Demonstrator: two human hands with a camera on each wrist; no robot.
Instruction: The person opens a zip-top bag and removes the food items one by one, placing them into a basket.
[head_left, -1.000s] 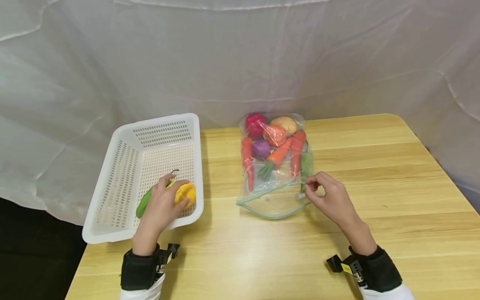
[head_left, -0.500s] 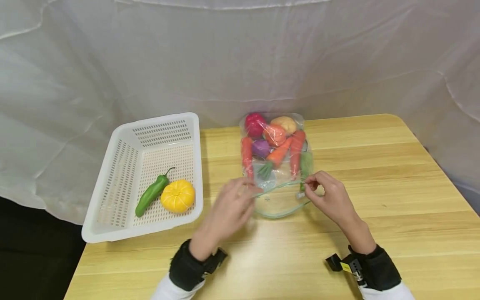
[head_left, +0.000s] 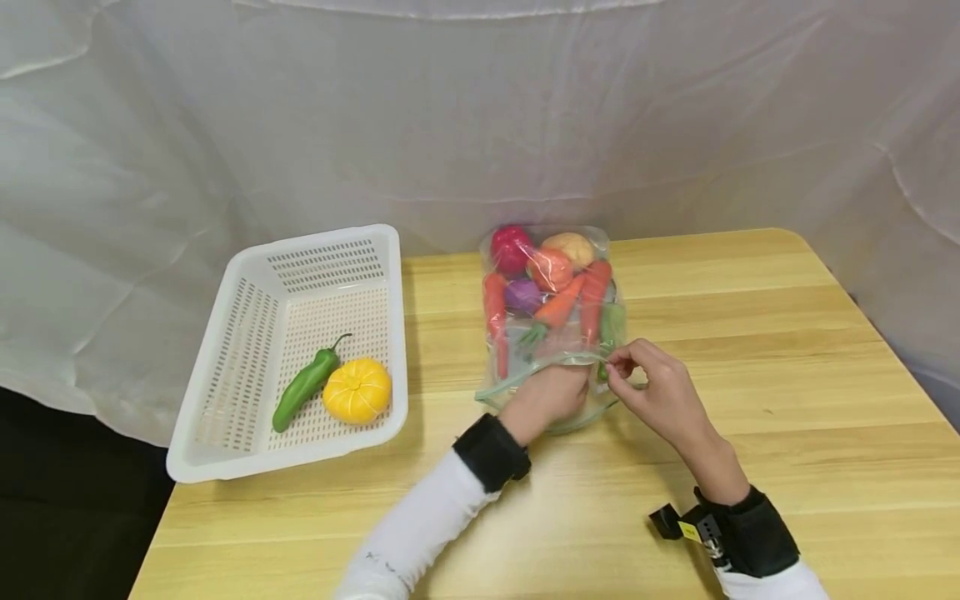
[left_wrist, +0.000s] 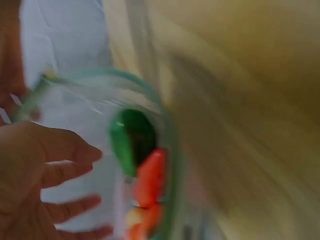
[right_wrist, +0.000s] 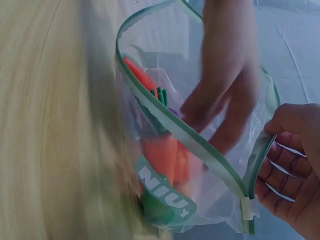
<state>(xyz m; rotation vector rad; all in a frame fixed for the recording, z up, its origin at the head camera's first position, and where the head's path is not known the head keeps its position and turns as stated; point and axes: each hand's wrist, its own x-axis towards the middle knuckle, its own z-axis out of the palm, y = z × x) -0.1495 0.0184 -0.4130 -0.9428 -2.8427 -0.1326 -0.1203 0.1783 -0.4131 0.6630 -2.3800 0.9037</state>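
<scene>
A clear zip bag with a green-edged mouth (head_left: 491, 395) lies on the table, full of vegetables. My left hand (head_left: 551, 396) reaches in through the mouth. Its fingers are spread and hold nothing in the left wrist view, close to a dark green vegetable (left_wrist: 132, 140) and a red one (left_wrist: 150, 180). At the right end of the mouth, my right hand (head_left: 663, 400) pinches the zip edge (right_wrist: 260, 155) between thumb and fingers, just above the white slider (right_wrist: 250, 207). Inside are carrots (head_left: 558, 310), a purple vegetable (head_left: 523, 296) and a magenta one (head_left: 512, 248).
To the left, a white perforated basket (head_left: 217, 358) overhangs the table's (head_left: 750, 367) left edge slightly. A green chili pepper (head_left: 306, 387) and a yellow pumpkin (head_left: 357, 391) lie inside it. A pale cloth (head_left: 450, 108) hangs behind the table.
My left hand has left the basket, moved right and entered the bag's mouth. The pepper and pumpkin stay in the basket. My right hand keeps its pinch in the same place.
</scene>
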